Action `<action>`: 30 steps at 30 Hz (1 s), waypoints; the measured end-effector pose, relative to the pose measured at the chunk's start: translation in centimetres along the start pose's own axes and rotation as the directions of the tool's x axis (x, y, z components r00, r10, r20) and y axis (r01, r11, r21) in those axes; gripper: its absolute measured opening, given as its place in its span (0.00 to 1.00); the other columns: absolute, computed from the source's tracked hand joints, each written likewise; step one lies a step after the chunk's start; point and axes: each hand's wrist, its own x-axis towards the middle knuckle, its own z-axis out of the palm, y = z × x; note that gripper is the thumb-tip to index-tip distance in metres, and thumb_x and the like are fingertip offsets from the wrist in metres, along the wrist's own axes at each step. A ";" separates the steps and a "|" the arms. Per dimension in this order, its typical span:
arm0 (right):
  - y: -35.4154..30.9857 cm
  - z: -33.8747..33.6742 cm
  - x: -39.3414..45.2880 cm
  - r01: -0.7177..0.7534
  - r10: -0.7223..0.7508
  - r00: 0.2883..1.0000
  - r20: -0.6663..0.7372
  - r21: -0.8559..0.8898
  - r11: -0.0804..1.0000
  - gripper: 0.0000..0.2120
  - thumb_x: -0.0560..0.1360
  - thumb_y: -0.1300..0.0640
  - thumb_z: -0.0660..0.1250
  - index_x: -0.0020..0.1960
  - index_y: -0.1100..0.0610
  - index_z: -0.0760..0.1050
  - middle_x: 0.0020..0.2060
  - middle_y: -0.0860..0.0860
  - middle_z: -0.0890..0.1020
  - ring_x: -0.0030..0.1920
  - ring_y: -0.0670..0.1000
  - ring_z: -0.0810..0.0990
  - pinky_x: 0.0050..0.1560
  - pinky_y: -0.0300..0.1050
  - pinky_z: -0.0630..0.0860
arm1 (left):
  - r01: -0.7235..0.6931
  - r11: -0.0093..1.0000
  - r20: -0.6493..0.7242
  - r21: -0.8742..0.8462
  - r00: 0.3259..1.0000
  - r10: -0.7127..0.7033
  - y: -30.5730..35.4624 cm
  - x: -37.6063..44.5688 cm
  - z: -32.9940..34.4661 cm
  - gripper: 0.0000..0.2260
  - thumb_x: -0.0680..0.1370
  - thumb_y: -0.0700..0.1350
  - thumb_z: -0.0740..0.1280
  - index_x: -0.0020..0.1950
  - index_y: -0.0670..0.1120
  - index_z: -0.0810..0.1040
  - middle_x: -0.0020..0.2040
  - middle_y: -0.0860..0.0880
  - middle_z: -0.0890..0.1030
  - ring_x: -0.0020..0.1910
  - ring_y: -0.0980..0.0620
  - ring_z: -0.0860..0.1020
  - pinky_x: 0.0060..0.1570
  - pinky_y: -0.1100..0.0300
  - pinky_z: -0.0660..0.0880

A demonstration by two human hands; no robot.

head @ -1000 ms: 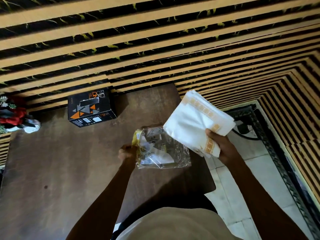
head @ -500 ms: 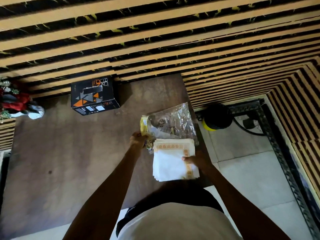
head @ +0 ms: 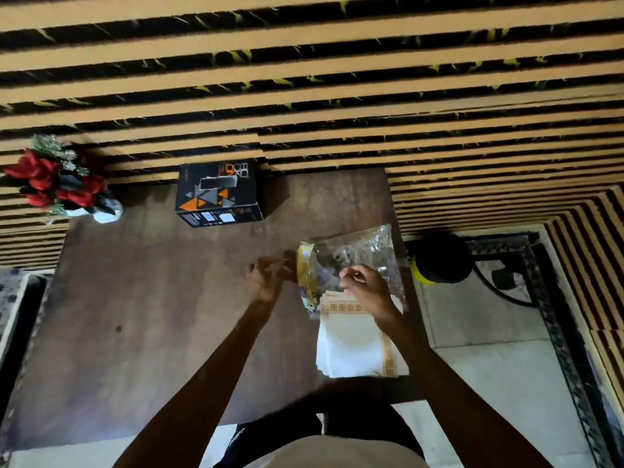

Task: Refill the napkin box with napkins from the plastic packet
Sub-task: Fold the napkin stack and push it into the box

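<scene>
Head view looks down on a brown table [head: 135,315]. A stack of white napkins [head: 351,346] with gold borders lies flat near its right edge, released. Just beyond it the clear plastic packet [head: 358,251] is gripped from both sides: the left hand [head: 266,278] pinches its yellow end, the right hand [head: 364,288] its middle, blurred. A black box [head: 217,194] stands by the wall, red flowers [head: 54,180] far left.
</scene>
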 end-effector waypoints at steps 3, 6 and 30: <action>-3.3 3.0 2.0 0.002 -0.007 0.997 0.081 0.058 0.998 0.11 0.74 0.53 0.70 0.53 0.59 0.79 0.44 0.54 0.85 0.38 0.49 0.82 0.36 0.37 0.76 | -0.076 0.997 -0.089 0.008 0.993 0.077 2.4 0.7 -3.7 0.14 0.71 0.51 0.67 0.55 0.48 0.76 0.53 0.47 0.72 0.48 0.43 0.77 0.48 0.52 0.77; -7.2 7.0 4.4 -0.008 -0.004 0.989 0.147 0.082 0.997 0.09 0.75 0.54 0.69 0.52 0.57 0.78 0.43 0.54 0.82 0.35 0.47 0.79 0.32 0.38 0.73 | -0.053 0.998 -0.144 0.023 0.988 0.056 3.4 3.2 -8.2 0.19 0.71 0.51 0.68 0.57 0.42 0.76 0.54 0.47 0.72 0.49 0.49 0.75 0.46 0.58 0.74; -15.3 19.8 2.5 0.021 -0.028 0.996 0.083 0.085 0.996 0.34 0.73 0.57 0.72 0.76 0.54 0.61 0.67 0.52 0.75 0.57 0.46 0.80 0.57 0.38 0.72 | -0.015 0.969 0.081 -0.248 0.996 0.036 -0.6 8.4 -22.4 0.25 0.73 0.54 0.71 0.67 0.50 0.72 0.59 0.51 0.82 0.56 0.53 0.81 0.55 0.51 0.79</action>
